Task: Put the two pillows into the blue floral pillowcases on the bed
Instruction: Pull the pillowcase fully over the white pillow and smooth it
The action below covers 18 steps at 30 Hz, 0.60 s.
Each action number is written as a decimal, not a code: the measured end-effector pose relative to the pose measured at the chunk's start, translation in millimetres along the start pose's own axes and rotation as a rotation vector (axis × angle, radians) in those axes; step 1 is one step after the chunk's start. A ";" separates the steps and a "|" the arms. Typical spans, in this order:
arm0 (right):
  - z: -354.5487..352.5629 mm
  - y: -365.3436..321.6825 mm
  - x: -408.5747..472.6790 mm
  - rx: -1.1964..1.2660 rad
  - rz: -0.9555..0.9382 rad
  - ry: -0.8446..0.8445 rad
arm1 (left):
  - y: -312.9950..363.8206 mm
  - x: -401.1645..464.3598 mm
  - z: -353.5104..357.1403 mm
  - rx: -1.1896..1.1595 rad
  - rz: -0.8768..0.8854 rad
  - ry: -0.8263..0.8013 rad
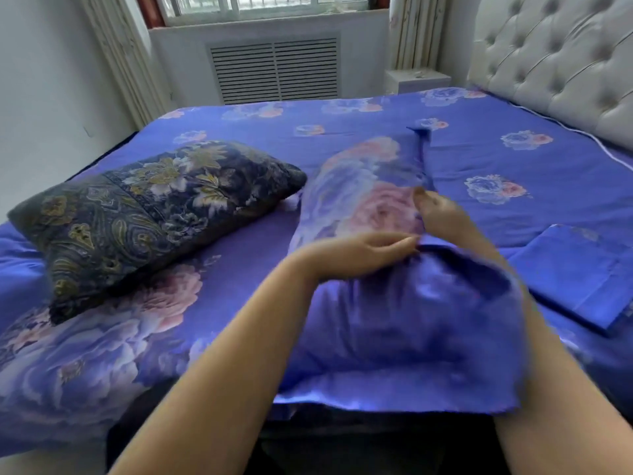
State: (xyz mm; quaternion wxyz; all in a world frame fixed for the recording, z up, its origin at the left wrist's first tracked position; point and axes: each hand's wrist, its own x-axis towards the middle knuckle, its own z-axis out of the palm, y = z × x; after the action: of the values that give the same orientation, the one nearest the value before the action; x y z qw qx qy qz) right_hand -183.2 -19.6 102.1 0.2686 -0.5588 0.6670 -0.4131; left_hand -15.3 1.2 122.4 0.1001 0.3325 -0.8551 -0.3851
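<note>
A blue floral pillowcase [404, 320] with a pillow bulging inside it lies in front of me on the bed, its near open edge hanging toward me. My left hand [356, 252] rests on top of it, fingertips at a fold of the fabric. My right hand [442, 214] reaches over the case from the right, fingers on the pink flower print; its grip is blurred. A dark paisley pillow [147, 214] lies bare on the left of the bed. A folded blue pillowcase [579, 275] lies flat on the right.
The bed is covered by a blue floral duvet [342, 121]. A tufted white headboard [561, 63] stands at the right. A radiator grille [274, 72] and a window are on the far wall, with a small white nightstand [416, 80] beside the bed.
</note>
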 end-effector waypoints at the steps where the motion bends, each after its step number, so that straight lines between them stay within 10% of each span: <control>1: -15.6 5.1 -1.9 -0.146 0.007 -0.065 | -11.1 2.3 15.7 -0.075 0.007 0.050; 4: -31.2 23.9 -3.5 -0.458 0.099 -0.289 | -55.7 12.4 54.6 0.326 -0.041 0.388; 10: 43.5 56.0 -20.4 -0.602 0.086 0.023 | -90.0 8.2 75.2 0.536 -0.267 0.482; 18: 19.2 131.0 -51.4 -0.390 0.709 0.141 | -147.9 -51.4 80.6 0.017 -0.763 0.437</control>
State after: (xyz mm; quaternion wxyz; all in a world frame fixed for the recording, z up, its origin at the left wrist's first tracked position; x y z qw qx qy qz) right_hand -224.2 29.8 -24.6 0.2371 -0.3051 0.9008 -0.1982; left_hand 61.9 10.8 -35.6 0.1265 0.6990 -0.6328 -0.3081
